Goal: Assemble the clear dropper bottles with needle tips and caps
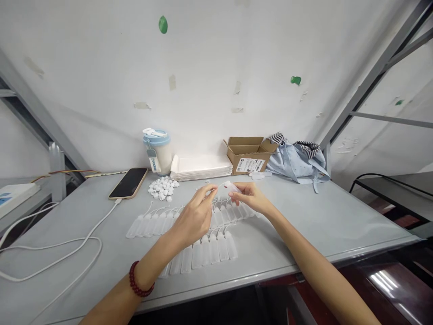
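My right hand (248, 196) is closed on a small, frosted translucent plastic tube (232, 187), held just above the table. From its end a thin white strap (220, 185) reaches toward my left hand (194, 214), whose thumb and forefinger are pinched at the strap's other end. Beneath my hands, several similar tubes with straps (154, 224) lie side by side in a row, partly covered by my left hand. Nearer the table's front edge is a second row of tubes (213, 249). A heap of small white plastic pieces (162, 187) lies to the left.
A phone (128, 183) on a white cable (91, 232) lies at left. Along the wall stand a lidded cup (160, 155), a stack of white sheets or envelopes (203, 168), an open cardboard box (248, 155) and a light blue cloth bag (292, 162). Loose translucent pieces (257, 175) lie before the box.
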A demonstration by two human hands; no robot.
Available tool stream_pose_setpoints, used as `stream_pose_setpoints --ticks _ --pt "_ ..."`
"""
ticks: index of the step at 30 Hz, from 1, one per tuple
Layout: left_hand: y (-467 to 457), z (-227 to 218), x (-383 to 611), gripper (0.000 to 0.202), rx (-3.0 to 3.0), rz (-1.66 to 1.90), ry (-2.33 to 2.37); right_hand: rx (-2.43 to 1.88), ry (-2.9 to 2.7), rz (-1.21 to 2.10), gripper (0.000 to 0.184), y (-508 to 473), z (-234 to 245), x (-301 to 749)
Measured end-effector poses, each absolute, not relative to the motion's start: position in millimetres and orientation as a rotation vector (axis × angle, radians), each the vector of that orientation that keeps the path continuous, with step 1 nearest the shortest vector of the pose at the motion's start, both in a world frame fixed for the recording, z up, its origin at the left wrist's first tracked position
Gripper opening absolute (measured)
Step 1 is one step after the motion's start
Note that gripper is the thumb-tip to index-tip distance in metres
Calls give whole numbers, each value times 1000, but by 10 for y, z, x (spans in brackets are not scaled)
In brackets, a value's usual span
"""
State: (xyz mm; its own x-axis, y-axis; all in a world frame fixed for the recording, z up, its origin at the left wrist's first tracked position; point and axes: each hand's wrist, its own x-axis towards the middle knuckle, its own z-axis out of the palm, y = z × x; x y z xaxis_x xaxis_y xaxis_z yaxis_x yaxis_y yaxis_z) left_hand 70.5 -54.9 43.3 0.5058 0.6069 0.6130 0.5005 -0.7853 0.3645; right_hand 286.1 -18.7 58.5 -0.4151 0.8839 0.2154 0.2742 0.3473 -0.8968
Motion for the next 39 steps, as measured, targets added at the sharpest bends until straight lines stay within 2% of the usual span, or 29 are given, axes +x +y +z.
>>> stream_pose_setpoints --ticks 1,4,6,11,17,25,39 --pt "-551 433 709 50 2605 1147 954 -1027 -1866 1077 27 -186 578 2861" --pt "-556 433 709 47 2608 1151 951 -1046 -1823 1125 51 -190 560 2862" --pt "-558 432 706 46 2607 1148 957 -1023 -1833 1147 59 -200 559 2866" --pt "-557 440 713 47 2602 1164 967 -958 -1847 1194 53 -228 578 2874" --pt "-578 486 722 46 2778 1401 1004 -950 -1841 1242 48 -219 559 2864" --pt "-567 469 702 50 2949 1043 993 -928 -1841 1284 40 -219 559 2864" --pt "-622 469 745 46 2893 1020 884 -867 -1818 1309 37 -205 519 2850"
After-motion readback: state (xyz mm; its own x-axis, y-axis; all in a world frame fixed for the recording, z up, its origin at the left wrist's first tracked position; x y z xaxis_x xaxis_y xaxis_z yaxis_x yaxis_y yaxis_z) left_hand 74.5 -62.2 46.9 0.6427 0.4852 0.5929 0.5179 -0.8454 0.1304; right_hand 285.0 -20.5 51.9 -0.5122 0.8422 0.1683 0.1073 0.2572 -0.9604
